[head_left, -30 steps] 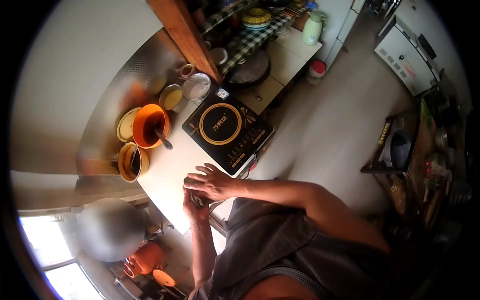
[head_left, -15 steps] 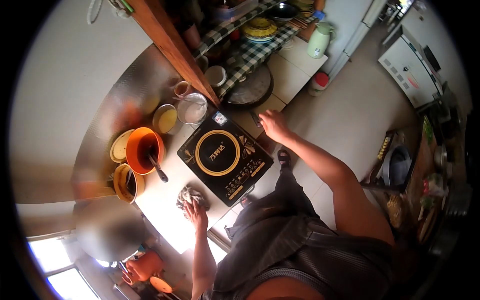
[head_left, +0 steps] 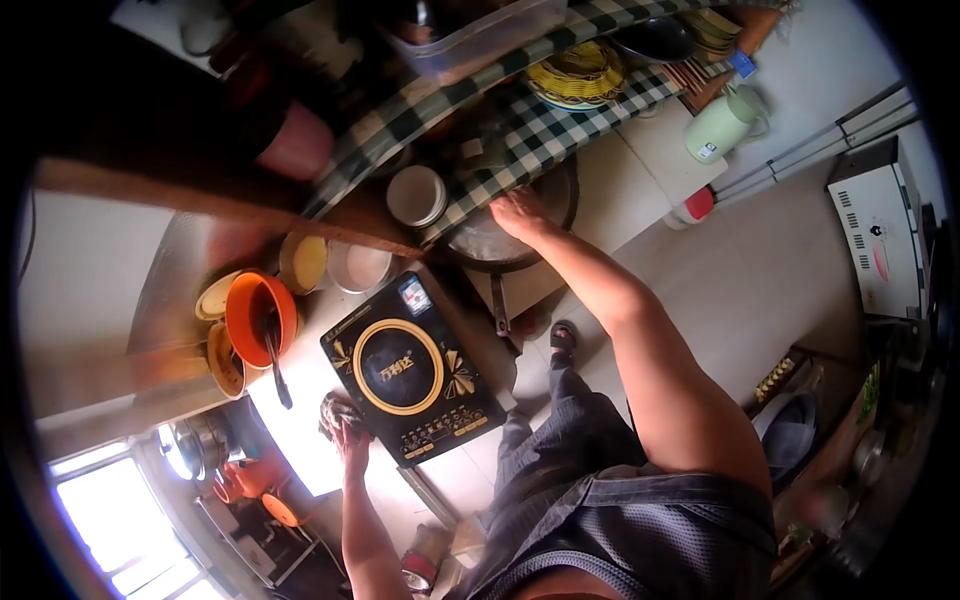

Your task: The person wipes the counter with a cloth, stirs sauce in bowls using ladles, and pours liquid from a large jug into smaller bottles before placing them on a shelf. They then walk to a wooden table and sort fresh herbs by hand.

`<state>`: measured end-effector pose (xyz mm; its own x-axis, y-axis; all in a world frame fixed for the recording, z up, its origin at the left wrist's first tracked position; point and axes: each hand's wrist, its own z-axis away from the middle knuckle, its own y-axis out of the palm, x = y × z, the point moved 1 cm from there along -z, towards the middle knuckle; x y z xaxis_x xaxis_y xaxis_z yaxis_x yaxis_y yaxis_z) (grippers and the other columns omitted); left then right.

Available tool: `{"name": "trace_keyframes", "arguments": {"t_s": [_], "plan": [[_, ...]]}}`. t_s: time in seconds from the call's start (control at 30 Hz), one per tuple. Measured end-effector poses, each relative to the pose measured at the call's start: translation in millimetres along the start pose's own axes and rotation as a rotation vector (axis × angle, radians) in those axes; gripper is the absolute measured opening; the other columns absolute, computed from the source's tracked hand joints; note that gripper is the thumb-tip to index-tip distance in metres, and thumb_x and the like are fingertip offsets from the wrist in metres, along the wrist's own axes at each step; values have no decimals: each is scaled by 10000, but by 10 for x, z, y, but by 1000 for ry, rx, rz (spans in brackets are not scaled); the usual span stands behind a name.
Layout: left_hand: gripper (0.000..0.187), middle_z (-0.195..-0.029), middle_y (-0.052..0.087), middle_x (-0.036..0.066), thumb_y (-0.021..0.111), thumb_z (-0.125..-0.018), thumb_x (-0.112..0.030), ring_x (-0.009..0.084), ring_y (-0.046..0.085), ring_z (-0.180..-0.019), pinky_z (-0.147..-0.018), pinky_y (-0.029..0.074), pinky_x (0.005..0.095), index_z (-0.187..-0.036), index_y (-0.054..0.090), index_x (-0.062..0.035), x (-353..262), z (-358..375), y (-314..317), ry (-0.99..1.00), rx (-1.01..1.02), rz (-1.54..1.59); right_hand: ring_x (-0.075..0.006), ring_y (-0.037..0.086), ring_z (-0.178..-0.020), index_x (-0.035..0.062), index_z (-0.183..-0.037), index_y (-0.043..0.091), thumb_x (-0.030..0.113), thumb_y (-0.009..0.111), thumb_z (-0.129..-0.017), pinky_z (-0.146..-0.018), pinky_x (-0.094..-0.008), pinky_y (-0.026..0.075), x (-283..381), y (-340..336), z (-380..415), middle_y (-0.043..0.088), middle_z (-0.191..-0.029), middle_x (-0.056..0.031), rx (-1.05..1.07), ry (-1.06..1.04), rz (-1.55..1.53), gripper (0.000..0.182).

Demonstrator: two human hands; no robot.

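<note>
1. Read the clock from the middle of the hob [head_left: 398, 367], with twelve toward the top of the view.
2. The cloth [head_left: 337, 408] lies bunched on the worktop [head_left: 298, 445] at eight o'clock, just beside the hob. The left hand [head_left: 353, 442] has its fingertips against it; I cannot tell whether that grip is clamped or merely resting. Even pressure through several fingers would likely control the soft bundle better than a pinch at one edge.
3. The orange bowl [head_left: 250, 318] stands at ten o'clock, a ladle [head_left: 277, 368] leaning out toward the cloth. Best keep the left forearm and cloth clear of that handle, since a knock could tip it.
4. The pan [head_left: 480, 243] sits at one o'clock, partly under the shelf [head_left: 560, 133]. The right hand [head_left: 520, 214] is over it, near the shelf edge; blur and angle hide whether its grip is apart or together, or touching anything.
5. A low wrist seems wise there, with the cups [head_left: 415, 195] near at twelve.
6. The pan's handle [head_left: 500, 305] points toward the person; sleeve and hip should stay off it.
</note>
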<state>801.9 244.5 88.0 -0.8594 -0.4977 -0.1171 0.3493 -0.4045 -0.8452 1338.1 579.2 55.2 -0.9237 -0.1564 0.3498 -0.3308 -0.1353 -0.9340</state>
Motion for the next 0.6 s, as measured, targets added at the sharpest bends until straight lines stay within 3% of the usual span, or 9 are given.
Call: {"name": "trace_keyframes", "arguments": {"t_s": [0.03,0.07,0.1,0.17,0.23,0.3,0.33,0.5,0.6], "plan": [[822,-1595,32,232,600,-856,-426,418,85,-1464,-1184,139,465,-1522,249,-95,62,-43,40,1,-7,26,-278,528,-1206,81,-1190,613,219,422,-943,-1006,-443,416,-1,-78,-58,609,-1252,-128,-27,-15,-31,341],[833,-1593,26,237,615,-859,-423,410,65,-1468,-1186,131,460,-1520,246,-76,122,-75,72,3,-3,48,-294,550,-1190,48,-1215,584,222,441,-923,-1007,-424,430,-82,129,-182,599,-1275,-138,-298,-9,-181,369],[844,-1592,19,241,630,-861,-420,402,45,-1472,-1188,123,456,-1518,243,-57,135,-87,78,4,1,70,-294,550,-1190,48,-1215,584,222,441,-923,-1007,-424,430,-136,193,-197,599,-1275,-138,-299,-4,-180,369],[844,-1593,19,237,634,-859,-416,401,43,-1473,-1187,123,459,-1519,243,-65,161,-140,113,18,-1,85,-304,582,-1152,47,-1237,561,246,426,-940,-1009,-408,441,-201,307,-177,591,-1287,-157,-521,-301,266,382],[845,-1595,20,234,638,-856,-412,399,40,-1473,-1187,123,461,-1521,243,-72,164,-187,127,27,-14,79,-322,600,-1105,38,-1247,555,223,442,-946,-966,-425,464,-196,262,-79,607,-1239,-177,-469,-299,68,371],[845,-1596,20,230,642,-853,-409,398,37,-1474,-1186,123,464,-1522,243,-80,187,-187,139,34,-29,72,-341,612,-1038,24,-1239,567,160,456,-939,-904,-451,480,-179,69,188,626,-1140,-208,-157,-184,-230,348],[845,-1597,20,228,644,-852,-407,397,35,-1474,-1186,122,466,-1523,243,-83,217,-204,150,41,-40,71,-348,599,-994,14,-1225,584,114,514,-890,-854,-465,471,-158,42,325,616,-1089,-218,-366,-287,-21,356],[848,-1600,21,218,653,-846,-398,394,28,-1475,-1185,122,473,-1526,243,-102,343,-273,235,81,-90,67,-328,539,-959,34,-1196,618,87,581,-828,-838,-446,449,-222,-232,1350,572,-1151,-193,-438,-219,13,373],[843,-1602,18,211,662,-847,-385,389,12,-1476,-1185,119,480,-1526,246,-110,373,-263,254,116,-118,71,-338,538,-936,69,-1200,620,31,581,-803,-829,-462,444,-460,-399,1895,575,-1110,-171,-474,-56,-66,400]]}}
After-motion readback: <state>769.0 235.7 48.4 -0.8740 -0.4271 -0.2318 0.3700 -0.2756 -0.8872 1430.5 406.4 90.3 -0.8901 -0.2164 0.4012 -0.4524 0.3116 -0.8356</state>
